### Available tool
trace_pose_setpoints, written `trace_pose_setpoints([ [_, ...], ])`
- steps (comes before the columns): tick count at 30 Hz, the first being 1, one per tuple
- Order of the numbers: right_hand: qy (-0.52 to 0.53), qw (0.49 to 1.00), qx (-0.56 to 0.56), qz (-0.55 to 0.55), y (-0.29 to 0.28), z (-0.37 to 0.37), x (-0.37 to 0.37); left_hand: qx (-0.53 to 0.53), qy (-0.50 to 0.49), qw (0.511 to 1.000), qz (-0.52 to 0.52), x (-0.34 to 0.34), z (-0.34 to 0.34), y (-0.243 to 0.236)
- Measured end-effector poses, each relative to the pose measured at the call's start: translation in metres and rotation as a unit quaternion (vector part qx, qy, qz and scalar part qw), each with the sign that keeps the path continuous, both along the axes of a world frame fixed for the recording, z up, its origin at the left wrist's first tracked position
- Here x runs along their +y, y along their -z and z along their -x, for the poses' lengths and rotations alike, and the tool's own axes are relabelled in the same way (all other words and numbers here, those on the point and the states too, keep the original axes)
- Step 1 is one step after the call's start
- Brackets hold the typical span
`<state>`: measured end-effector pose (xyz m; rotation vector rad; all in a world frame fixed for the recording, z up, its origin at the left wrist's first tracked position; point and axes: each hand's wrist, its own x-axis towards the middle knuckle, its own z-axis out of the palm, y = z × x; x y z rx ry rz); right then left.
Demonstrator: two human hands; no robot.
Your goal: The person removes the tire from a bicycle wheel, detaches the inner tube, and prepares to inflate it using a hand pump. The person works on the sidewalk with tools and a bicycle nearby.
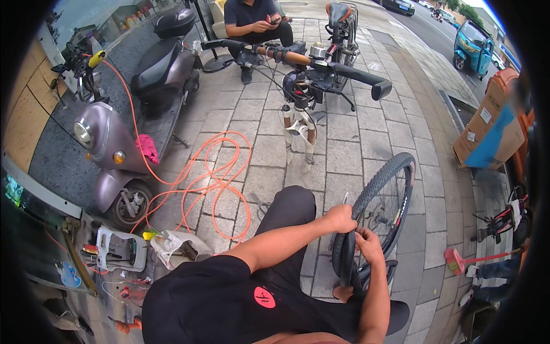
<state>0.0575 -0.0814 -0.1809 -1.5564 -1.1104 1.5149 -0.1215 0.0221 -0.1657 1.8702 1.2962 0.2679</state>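
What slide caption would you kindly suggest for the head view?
Left hand and right hand at the edge of a bicycle wheel, before a bicycle with a bare front fork.

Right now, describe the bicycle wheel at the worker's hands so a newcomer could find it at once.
Find the bicycle handlebar with its pale fork below. Nearer the camera, rightward, is the bicycle wheel, the left hand and right hand at its edge. Unlike the scooter's front wheel, it is thin-spoked.

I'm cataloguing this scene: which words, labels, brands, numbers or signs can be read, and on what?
Printed text is located, not copied.
Wheel rim: white lettering.
Black shirt: round pinkish-red emblem; its dark mark is unclear.
Cardboard box: white labels, too small to read.
Dark car: plate, too small to read.
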Motion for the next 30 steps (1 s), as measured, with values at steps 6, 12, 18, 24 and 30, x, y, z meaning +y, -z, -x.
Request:
trace_pose_setpoints([
  [6, 0.017, 0.999, -0.042, 0.002, -0.002, 0.01, 0.003, 0.02, -0.031, 0.998, 0.041, 0.003, 0.004, -0.013],
  [12, 0.057, 0.995, -0.062, -0.044, 0.011, 0.023, 0.002, 0.028, -0.054, 0.996, 0.071, 0.002, 0.012, -0.006],
  [18, 0.062, 0.997, -0.046, -0.029, 0.015, 0.025, 0.0, 0.04, -0.016, 0.999, 0.032, 0.004, 0.018, 0.02],
  [24, 0.042, 0.995, -0.082, -0.043, 0.028, 0.024, 0.003, 0.023, 0.032, 0.998, 0.04, 0.007, 0.021, 0.003],
  [30, 0.065, 0.997, -0.045, -0.022, 0.017, 0.024, -0.012, 0.02, 0.0, 0.999, 0.037, 0.002, 0.01, -0.002],
])
